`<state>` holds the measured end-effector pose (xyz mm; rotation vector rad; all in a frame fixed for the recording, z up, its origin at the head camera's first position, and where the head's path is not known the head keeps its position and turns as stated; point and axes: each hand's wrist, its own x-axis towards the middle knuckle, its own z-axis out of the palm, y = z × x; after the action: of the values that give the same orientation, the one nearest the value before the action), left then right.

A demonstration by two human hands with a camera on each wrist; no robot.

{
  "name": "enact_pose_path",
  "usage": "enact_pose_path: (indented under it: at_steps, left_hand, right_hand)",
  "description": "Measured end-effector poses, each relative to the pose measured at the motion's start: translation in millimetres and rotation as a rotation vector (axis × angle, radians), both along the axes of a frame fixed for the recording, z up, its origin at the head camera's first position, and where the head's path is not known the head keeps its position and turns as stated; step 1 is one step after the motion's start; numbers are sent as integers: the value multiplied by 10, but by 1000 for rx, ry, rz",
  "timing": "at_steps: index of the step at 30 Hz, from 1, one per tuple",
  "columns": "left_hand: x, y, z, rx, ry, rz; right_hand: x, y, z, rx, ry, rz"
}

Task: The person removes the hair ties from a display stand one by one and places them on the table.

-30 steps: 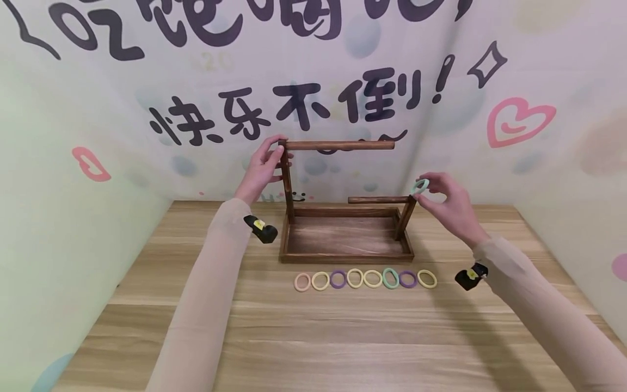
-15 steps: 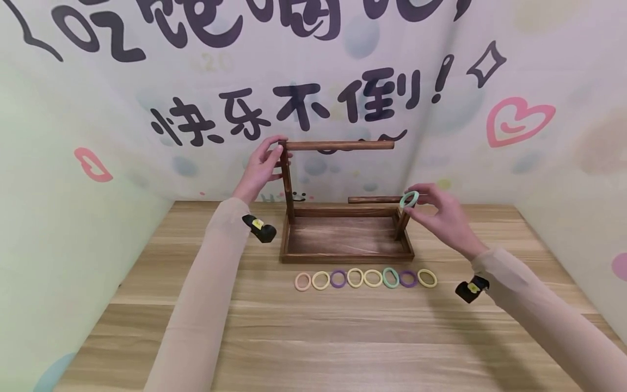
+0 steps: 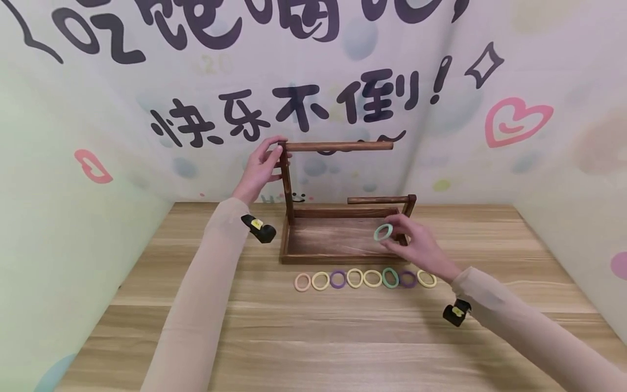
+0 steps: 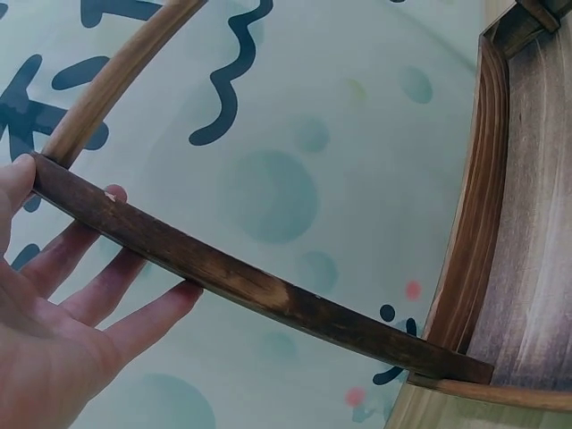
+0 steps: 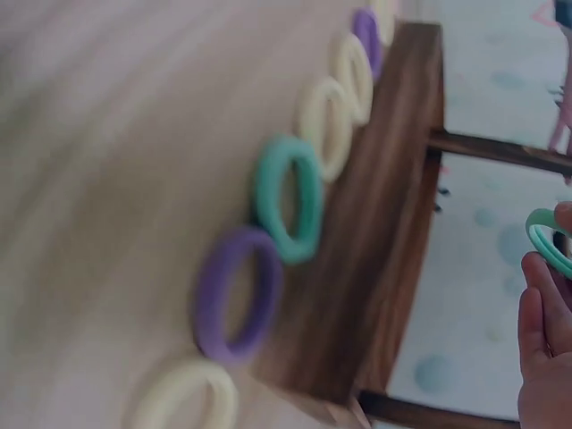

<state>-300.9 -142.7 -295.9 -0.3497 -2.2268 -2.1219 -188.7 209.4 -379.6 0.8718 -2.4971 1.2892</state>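
My left hand (image 3: 258, 171) grips the top of the tall post (image 3: 287, 188) of a dark wooden two-bar rack, thumb on the near side, fingers behind; the left wrist view shows this post (image 4: 223, 270) too. Between thumb and fingertips, my right hand (image 3: 421, 247) pinches a mint-green hair tie (image 3: 376, 236). That hand is over the right part of the rack's tray base (image 3: 338, 260), in front of the short post. At the right edge of the right wrist view is the held hair tie (image 5: 536, 231). Both the upper bar (image 3: 340, 146) and the lower bar (image 3: 377, 200) are bare.
Along the tray's front lies a row of several hair ties: pink (image 3: 296, 284), yellow (image 3: 314, 284), purple (image 3: 332, 281), green (image 3: 385, 279) and others. The wood-grain table (image 3: 313, 337) meets a printed wall cloth (image 3: 206, 179) behind the rack.
My right hand has carried the mint-green hair tie left and down, from beside the short post's top to above the tray. The left hand keeps its grip on the tall post.
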Motion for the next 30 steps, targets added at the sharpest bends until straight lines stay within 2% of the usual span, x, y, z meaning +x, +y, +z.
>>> enact_pose_path:
  at_steps: [3,6,9,15,20,24,30]
  left_hand:
    - [0,8,1,6,6,-4]
    - [-2,10,-5,7,10,-7]
    - [3,11,-9,5,7,-2]
    - [15,4,-11,7,3,6]
    - [21,-4,0,4,6,6]
    - [22,-2,1,-6,4,10]
    - [16,3,0,4,-5,11]
  right_hand:
    - [13,-35,-146,-23,-76,39]
    - [49,-97,-215,-69,-172,82]
    - [72,-160,-274,-77,-220,91]
    - [106,-253,-351,-7,-168,80]
    - [121,-317,-430,-48,-128,153]
    - [162,-404,-483,-42,-142,198]
    - [233,-562,-559,48,-180,244]
